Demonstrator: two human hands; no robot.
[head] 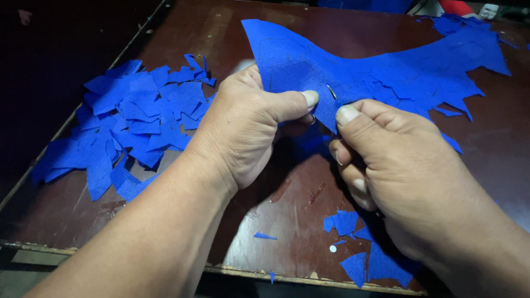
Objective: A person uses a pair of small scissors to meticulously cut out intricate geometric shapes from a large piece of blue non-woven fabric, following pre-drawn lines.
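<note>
**A:** Where does the large curved sheet of blue woven fabric point(309, 66) lie from the person's hands?

**B:** It runs up and away from them across the dark brown worn wooden tabletop point(292, 221). Its long axis goes from its upper left end across to the far right, and only its near lower edge dips down between the two hands.

**A:** And the grip?

**B:** The left hand point(243, 127) is closed on that edge, thumb flat on top and fingers curled beneath. The right hand point(408, 171) pinches the same edge just beside it, thumb tip on top, the other fingers folded under. The two thumbs are nearly touching, with a small thin metal piece point(332, 92) showing at the fabric between them; what it is cannot be told.

**A:** Which hand is nearer the bulk of the sheet?

**B:** The left covers more of it; the right holds only the margin.

**A:** What lies around?

**B:** A heap of small blue fabric offcuts point(127, 121) to the left, well apart from the hands. A few more blue scraps point(359, 248) sit near the front edge under the right wrist, and another pile of blue cut pieces point(441, 77) lies at the far right, touching the sheet. Beyond the table the room is dark.
</note>
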